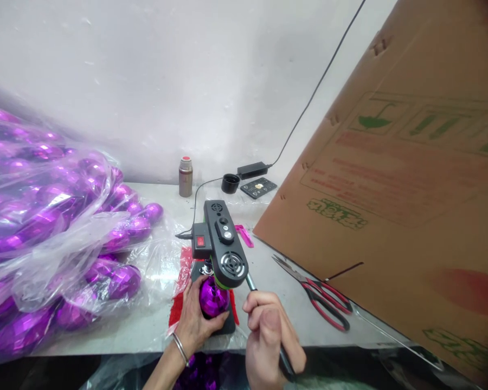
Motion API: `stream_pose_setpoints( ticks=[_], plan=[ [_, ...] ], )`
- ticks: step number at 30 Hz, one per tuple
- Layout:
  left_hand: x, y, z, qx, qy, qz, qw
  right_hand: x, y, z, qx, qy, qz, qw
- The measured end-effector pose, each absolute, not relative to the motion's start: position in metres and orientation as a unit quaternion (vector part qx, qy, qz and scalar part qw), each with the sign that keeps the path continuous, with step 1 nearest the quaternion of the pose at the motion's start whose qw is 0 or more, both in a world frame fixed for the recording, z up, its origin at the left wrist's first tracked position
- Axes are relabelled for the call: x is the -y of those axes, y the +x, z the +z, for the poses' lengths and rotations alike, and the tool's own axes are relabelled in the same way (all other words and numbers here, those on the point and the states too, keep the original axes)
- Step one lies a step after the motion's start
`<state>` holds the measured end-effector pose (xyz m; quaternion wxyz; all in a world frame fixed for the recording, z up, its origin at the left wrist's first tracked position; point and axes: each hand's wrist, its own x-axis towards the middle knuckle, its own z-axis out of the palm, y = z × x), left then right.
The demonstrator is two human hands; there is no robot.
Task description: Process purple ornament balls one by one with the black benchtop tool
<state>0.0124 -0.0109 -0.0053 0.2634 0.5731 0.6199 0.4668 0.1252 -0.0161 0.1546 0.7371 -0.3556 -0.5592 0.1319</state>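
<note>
My left hand, with a metal bangle at the wrist, curls its fingers and thumb around a shiny purple faceted ball. The ball sits beneath the round front end of a small black bench machine that has a red rocker switch. Contact between the machine's head and the ball is hidden. At the machine's right, my right hand is closed around a lever handle, a metal rod with a black grip. The machine's base rests on red material.
Clear plastic bags full of purple balls fill the left. A large cardboard box leans in from the right, beside red-handled shears. Behind stand a flask, black cup, power adapter and dark phone-like slab.
</note>
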Motion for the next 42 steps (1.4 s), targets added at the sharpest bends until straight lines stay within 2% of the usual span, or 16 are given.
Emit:
stream_pose_setpoints(
  ticks=[17, 24, 42],
  plan=[
    [0.012, 0.014, -0.003, -0.605, 0.611, 0.473, 0.193, 0.012, 0.123, 0.145, 0.541, -0.354, 0.110, 0.754],
    [0.010, 0.013, 0.001, -0.604, 0.619, 0.464, 0.193, 0.013, 0.129, 0.130, 0.550, -0.339, 0.126, 0.753],
    [0.009, 0.017, -0.010, -0.617, 0.602, 0.470, 0.188, 0.009, 0.128, 0.134, 0.563, -0.329, 0.105, 0.751]
  ],
)
